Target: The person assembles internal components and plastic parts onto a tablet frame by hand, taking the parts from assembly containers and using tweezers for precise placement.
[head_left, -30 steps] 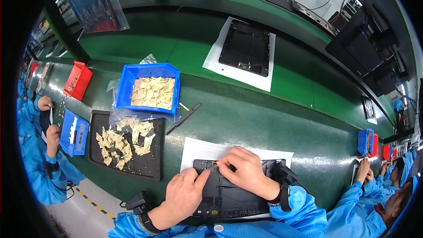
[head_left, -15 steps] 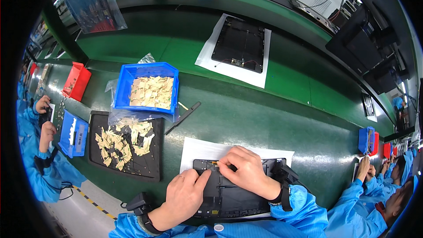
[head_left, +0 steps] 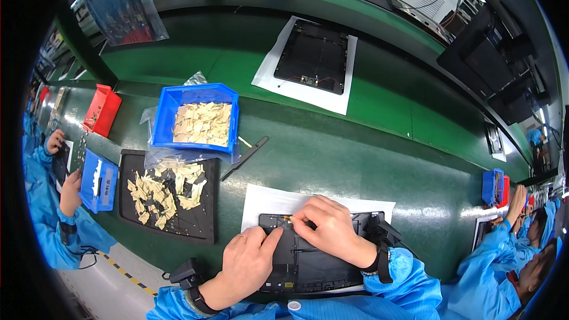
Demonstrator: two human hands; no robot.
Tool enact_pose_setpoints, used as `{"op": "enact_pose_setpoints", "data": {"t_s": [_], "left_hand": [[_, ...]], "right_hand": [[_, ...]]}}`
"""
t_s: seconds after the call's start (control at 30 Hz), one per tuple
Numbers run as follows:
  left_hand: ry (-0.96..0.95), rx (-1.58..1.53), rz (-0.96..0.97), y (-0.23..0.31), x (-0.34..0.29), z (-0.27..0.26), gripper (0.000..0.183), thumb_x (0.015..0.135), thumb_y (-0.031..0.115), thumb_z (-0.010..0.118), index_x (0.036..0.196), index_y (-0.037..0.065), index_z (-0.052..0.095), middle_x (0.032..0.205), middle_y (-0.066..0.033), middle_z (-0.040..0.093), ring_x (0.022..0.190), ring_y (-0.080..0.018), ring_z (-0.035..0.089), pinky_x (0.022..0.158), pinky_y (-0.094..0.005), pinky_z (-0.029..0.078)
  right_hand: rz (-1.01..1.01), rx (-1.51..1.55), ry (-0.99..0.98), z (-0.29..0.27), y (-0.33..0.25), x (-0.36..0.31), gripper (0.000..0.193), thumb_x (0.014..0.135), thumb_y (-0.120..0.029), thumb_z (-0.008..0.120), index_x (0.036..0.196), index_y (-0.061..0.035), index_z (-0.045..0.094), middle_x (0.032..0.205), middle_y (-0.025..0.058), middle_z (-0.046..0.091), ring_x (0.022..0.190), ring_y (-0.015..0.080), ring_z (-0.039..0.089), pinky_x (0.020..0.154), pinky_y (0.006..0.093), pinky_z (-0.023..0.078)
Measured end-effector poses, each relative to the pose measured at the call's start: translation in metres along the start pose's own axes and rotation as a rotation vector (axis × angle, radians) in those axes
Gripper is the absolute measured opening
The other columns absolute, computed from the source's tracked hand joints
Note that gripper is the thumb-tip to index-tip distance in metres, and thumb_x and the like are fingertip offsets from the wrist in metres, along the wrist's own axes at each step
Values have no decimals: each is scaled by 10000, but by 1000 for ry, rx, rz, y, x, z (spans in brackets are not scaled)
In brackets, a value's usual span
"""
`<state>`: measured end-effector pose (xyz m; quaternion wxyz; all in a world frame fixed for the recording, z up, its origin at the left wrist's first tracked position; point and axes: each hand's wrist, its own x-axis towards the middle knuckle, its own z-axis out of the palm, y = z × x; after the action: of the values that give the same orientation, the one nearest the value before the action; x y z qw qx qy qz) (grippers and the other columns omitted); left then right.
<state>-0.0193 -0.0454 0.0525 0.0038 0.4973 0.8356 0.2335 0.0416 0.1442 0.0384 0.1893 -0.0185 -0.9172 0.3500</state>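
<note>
In front of me a black tablet housing (head_left: 320, 266) lies on a white sheet (head_left: 255, 198). My right hand (head_left: 329, 228) bends over its far edge, with thumb and forefinger pinched on a small orange-yellow strip (head_left: 287, 218) at the upper left of the housing. My left hand (head_left: 249, 258) rests on the housing's left side. Its thumb is stretched toward the strip, apart from the bent fingers, and I see nothing held in it. The fingertips of my right hand partly hide the strip.
Left of me, a black tray (head_left: 204, 216) holds torn tan paper pieces. Behind it stands a blue bin (head_left: 234, 115) of similar pieces, beside black tweezers (head_left: 246, 157). Another housing (head_left: 314, 53) lies on the green shelf. Co-workers' sleeves (head_left: 44, 213) show at both sides.
My hands stay almost in place at the strip, which looks slightly shifted under my right fingertips. The co-workers' hands at left and right have moved. The view has shifted slightly.
</note>
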Motion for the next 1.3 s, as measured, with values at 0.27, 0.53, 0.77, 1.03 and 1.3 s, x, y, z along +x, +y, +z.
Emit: {"op": "enact_pose_setpoints", "data": {"t_s": [0.27, 0.53, 0.77, 1.03, 1.3], "left_hand": [[6, 25, 11, -1, 2, 2, 371, 702, 55, 610, 1068, 57, 668, 738, -52, 457, 663, -207, 560, 573, -322, 445], [-20, 47, 14, -1, 4, 3, 376, 720, 60, 633, 1095, 56, 664, 731, -54, 461, 656, -212, 557, 574, -330, 450], [-73, 102, 22, -2, 6, 2, 435, 709, 70, 664, 1143, 60, 650, 741, -53, 469, 686, -216, 563, 596, -335, 460], [-131, 216, 103, -3, 11, 0, 425, 755, 134, 570, 1166, 38, 625, 770, -44, 472, 701, -189, 568, 571, -294, 449], [-129, 236, 114, -3, 11, 3, 424, 752, 128, 579, 1166, 40, 601, 771, -52, 460, 702, -191, 551, 576, -293, 452]], "right_hand": [[-44, -55, -5, 1, 2, -1, 131, 718, -87, 719, 710, -73, 589, 722, 50, 563, 694, 237, 596, 594, 345, 496], [-55, -92, -7, 2, 2, -2, 132, 717, -102, 717, 706, -75, 588, 721, 50, 557, 697, 232, 594, 598, 339, 497], [-62, -97, -1, 3, 3, -2, 124, 717, -105, 717, 710, -75, 597, 725, 51, 560, 701, 232, 596, 606, 339, 502], [-92, -167, -23, 3, 3, -4, 123, 722, -131, 721, 732, -80, 610, 766, 47, 568, 740, 224, 597, 638, 331, 504], [-138, -220, 2, 4, 2, -4, 134, 709, -129, 728, 742, -89, 605, 738, 33, 554, 713, 218, 585, 624, 323, 496]]}}
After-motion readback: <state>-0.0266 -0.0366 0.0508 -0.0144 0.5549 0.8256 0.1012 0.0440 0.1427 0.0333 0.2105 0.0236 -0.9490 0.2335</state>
